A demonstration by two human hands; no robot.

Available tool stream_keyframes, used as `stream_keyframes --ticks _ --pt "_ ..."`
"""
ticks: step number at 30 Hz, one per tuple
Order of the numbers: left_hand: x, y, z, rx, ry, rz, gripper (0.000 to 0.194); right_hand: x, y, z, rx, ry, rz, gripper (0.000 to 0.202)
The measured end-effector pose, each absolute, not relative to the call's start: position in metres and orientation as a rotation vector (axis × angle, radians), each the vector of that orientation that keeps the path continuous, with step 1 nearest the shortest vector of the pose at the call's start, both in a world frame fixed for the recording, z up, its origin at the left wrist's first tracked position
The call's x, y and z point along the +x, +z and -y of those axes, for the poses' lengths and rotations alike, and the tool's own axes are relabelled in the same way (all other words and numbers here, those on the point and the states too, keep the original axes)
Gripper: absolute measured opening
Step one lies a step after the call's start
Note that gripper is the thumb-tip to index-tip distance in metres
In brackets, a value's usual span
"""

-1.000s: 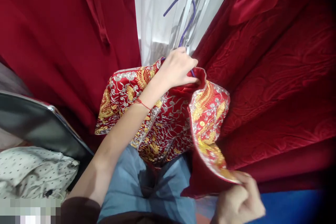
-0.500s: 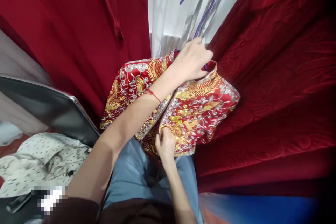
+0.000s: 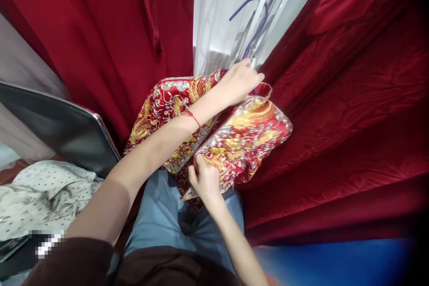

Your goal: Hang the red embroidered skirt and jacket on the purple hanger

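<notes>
A red jacket [image 3: 268, 120] with dense gold and silver embroidery hangs on a purple clothes hanger [image 3: 264, 20], its front panels parted in the middle. My left hand [image 3: 239, 82] is closed around the base of the hanger's hook, just above the jacket's collar. A thin red string circles that wrist. Lower down, my right hand [image 3: 205, 178] pinches the front edge of the jacket's right-hand panel and draws it inward. The hanger's shoulders are mostly hidden by the jacket and my left hand.
Dark red curtains [image 3: 351, 134] fill the right side, and another red drape [image 3: 100, 44] hangs at the back left. A black chair back [image 3: 63, 129] stands at left, beside a white dotted cloth [image 3: 47, 196]. White upright bars [image 3: 261, 13] rise behind the hook.
My right hand has moved slightly left, pulling the jacket's front edge with it and tilting the hem. My left hand keeps its grip on the hanger, slightly lower and further left in view.
</notes>
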State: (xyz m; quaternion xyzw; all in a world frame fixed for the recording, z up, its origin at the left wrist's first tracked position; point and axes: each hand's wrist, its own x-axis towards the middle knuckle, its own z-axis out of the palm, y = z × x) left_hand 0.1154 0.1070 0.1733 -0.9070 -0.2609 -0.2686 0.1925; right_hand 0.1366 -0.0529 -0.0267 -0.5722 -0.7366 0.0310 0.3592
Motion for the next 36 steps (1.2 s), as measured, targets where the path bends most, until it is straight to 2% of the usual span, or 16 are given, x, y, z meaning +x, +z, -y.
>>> stream_keyframes --ticks 4,8,10,15,20,22,25,26,29,31,36 --pt "0.087 0.169 -0.084 -2.520 -0.903 0.525 0.033 0.183 0.015 0.051 -1.232 0.195 2.047 0.025" --pt "0.044 0.158 -0.074 -2.370 -1.202 0.822 0.029 0.240 0.092 0.040 -1.055 -0.441 1.719 0.016" --pt "0.027 0.153 -0.083 -2.397 -1.227 0.999 0.033 0.258 0.128 0.022 -1.067 -0.571 1.824 0.013" --pt "0.011 0.147 -0.106 -2.648 -1.178 1.223 0.035 0.279 0.174 -0.028 -0.999 -0.393 2.405 0.023" --pt "0.025 0.152 -0.099 -2.436 -1.552 1.466 0.042 0.288 0.182 -0.037 -0.999 -0.237 2.090 0.027" --pt "0.028 0.157 -0.096 -2.397 -1.586 1.521 0.043 0.286 0.177 -0.039 -1.039 -0.215 1.929 0.029" --pt "0.021 0.165 -0.093 -2.606 -1.430 1.464 0.045 0.279 0.162 -0.042 -1.067 -0.198 1.934 0.033" --pt "0.015 0.167 -0.094 -2.733 -1.338 1.407 0.045 0.276 0.156 -0.043 -1.056 -0.191 1.964 0.040" --pt "-0.011 0.167 -0.098 -3.014 -1.019 1.305 0.049 0.273 0.142 -0.041 -1.034 -0.228 2.029 0.077" --pt "-0.031 0.161 -0.103 -3.019 -0.908 1.341 0.056 0.279 0.136 -0.038 -1.105 -0.340 2.070 0.086" --pt "-0.055 0.140 -0.112 -2.824 -0.980 1.357 0.044 0.301 0.136 -0.029 -1.437 -0.483 2.077 0.061"
